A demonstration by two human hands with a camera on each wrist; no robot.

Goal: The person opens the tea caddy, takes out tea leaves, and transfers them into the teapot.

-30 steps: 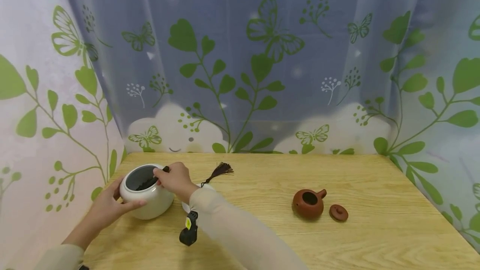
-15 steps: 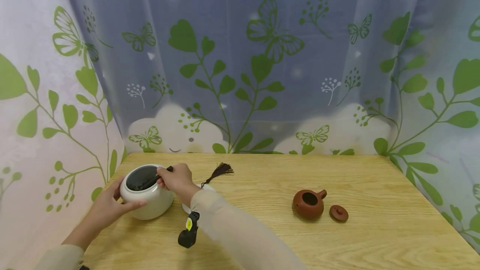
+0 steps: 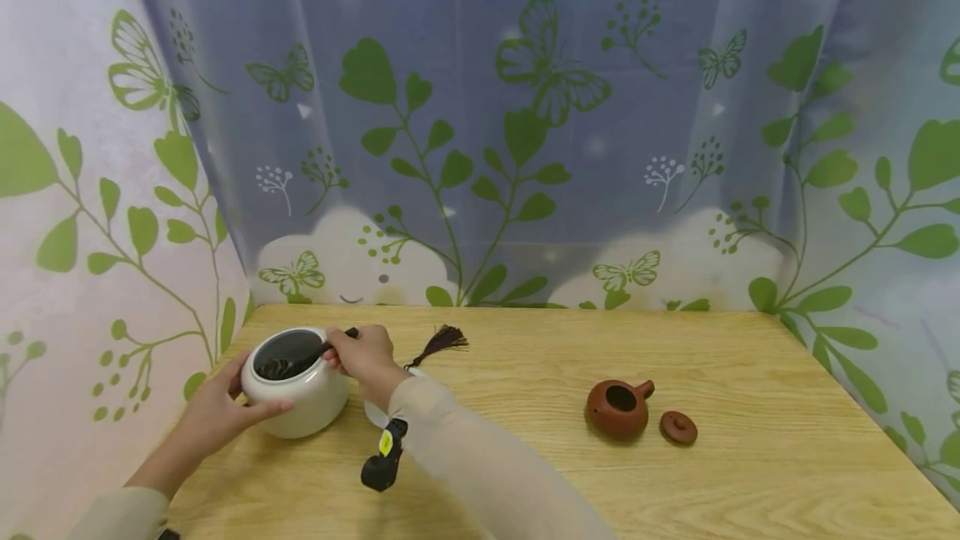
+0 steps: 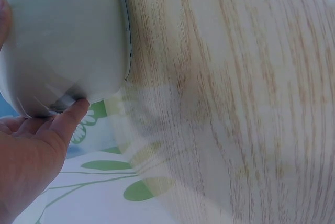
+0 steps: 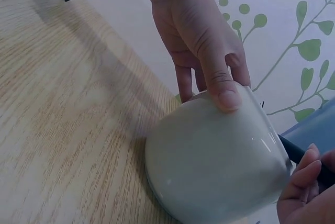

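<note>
A round white ceramic jar [image 3: 303, 402] with a wide mouth and dark inside stands at the table's left side. My left hand [image 3: 217, 407] holds it from the left, thumb on the near side and fingers round the far side. In the left wrist view, the left fingers [image 4: 73, 116] lie against the jar's wall. My right hand [image 3: 363, 361] pinches the thin handle of a black scoop [image 3: 351, 333] at the jar's right rim. The scoop slants down into the mouth; its lower end is hard to make out among dark bits, perhaps tea leaves.
Behind my right wrist lies a white lid [image 3: 375, 413], partly hidden, with a dark tassel [image 3: 442, 340]. A brown clay teapot [image 3: 617, 419] stands open to the right, its lid [image 3: 678, 427] beside it. A patterned curtain [image 3: 480, 148] hangs behind the wooden table [image 3: 510, 473].
My right hand has moved slightly right with the scoop, and more of the handle shows above the rim. The left hand and jar have stayed in place.
</note>
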